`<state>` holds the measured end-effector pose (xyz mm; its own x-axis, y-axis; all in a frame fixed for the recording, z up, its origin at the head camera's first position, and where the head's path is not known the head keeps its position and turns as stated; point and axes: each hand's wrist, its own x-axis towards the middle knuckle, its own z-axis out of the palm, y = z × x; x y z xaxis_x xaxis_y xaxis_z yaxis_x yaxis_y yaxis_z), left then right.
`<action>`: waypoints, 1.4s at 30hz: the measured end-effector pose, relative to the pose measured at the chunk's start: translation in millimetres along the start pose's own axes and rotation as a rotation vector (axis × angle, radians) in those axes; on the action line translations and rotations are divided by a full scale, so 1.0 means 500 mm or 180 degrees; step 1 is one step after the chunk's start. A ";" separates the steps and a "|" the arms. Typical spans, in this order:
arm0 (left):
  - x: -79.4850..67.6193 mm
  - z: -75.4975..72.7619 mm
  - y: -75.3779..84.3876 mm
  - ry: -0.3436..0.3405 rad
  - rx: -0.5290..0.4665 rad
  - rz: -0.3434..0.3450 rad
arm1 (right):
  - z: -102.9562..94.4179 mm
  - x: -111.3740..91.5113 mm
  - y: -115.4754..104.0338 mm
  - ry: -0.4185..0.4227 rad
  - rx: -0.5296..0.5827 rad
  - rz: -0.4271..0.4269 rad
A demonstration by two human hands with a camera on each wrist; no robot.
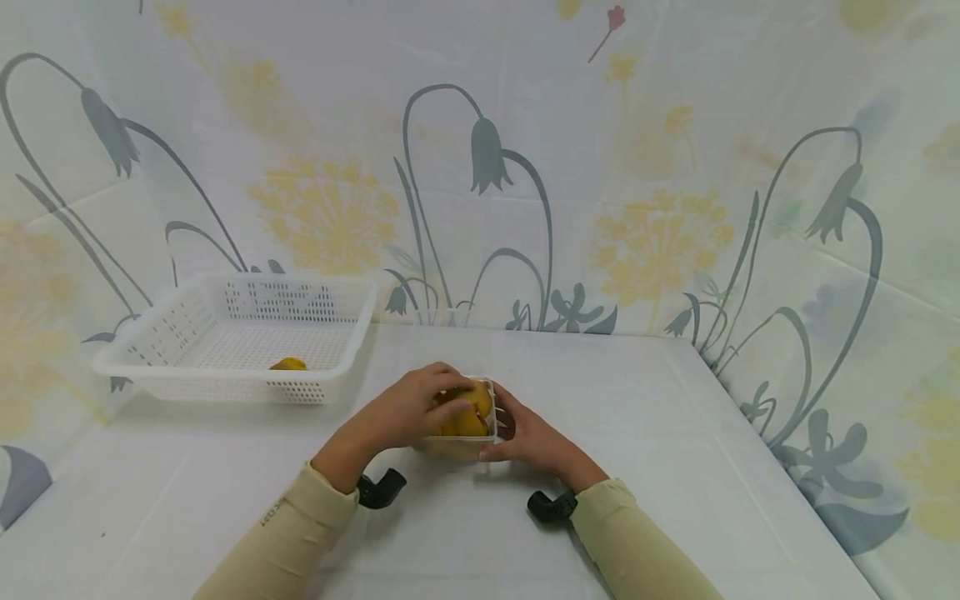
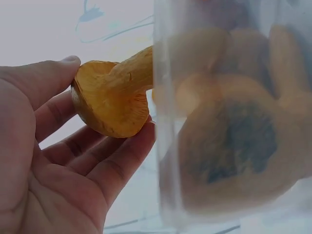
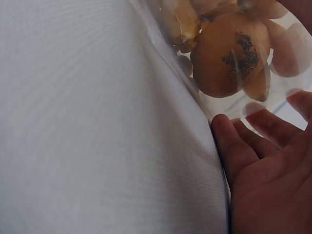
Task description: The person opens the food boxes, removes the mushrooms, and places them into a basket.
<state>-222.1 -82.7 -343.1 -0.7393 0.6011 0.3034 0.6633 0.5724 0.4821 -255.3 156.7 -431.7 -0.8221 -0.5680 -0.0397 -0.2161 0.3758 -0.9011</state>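
Note:
A clear plastic container point(image 1: 454, 446) stands on the table, holding several yellow-brown mushrooms point(image 1: 467, 423). Over its left side, my left hand point(image 1: 414, 410) holds one mushroom point(image 2: 114, 97) by the cap, thumb on one side and fingers on the other; its stem points toward the container. At the container's right side is my right hand point(image 1: 534, 437), thumb near the front corner and fingers along the wall. In the right wrist view the fingertips touch the clear wall, and a mushroom cap point(image 3: 229, 56) with a dark patch shows through it.
A white perforated basket point(image 1: 217, 375) stands at the back left with a yellow mushroom point(image 1: 288, 364) inside. White cloth covers the table point(image 1: 450, 533), and a flower-printed sheet point(image 1: 480, 233) hangs behind. Black wrist devices point(image 1: 382, 489) sit under both sleeves.

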 end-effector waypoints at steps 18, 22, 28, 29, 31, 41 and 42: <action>-0.017 -0.057 -0.031 0.0391 -0.0104 -0.0074 | 0.001 0.001 0.000 -0.0007 0.0007 0.0027; -0.024 -0.071 -0.037 0.0473 -0.0083 -0.0127 | 0.001 0.002 0.000 -0.0011 0.0028 -0.0016; -0.034 -0.093 -0.047 0.0579 -0.0071 -0.0224 | 0.001 0.005 0.002 0.0002 0.0017 -0.0002; -0.035 -0.097 -0.049 0.0610 -0.0073 -0.0224 | 0.001 0.005 0.002 0.0006 0.0013 -0.0001; -0.038 -0.104 -0.053 0.0675 -0.0056 -0.0233 | 0.000 0.006 0.004 0.0008 -0.0002 0.0005; -0.057 -0.140 -0.073 0.0987 0.0051 -0.0381 | 0.001 0.006 0.009 0.0034 -0.0028 0.0074; -0.058 -0.144 -0.076 0.1022 0.0041 -0.0396 | 0.001 0.006 0.008 0.0037 -0.0033 0.0070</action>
<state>-234.0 -162.1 -311.3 -0.8121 0.3212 0.4872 0.5656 0.6384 0.5220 -258.4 156.2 -435.8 -0.8327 -0.5511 -0.0544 -0.2034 0.3958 -0.8956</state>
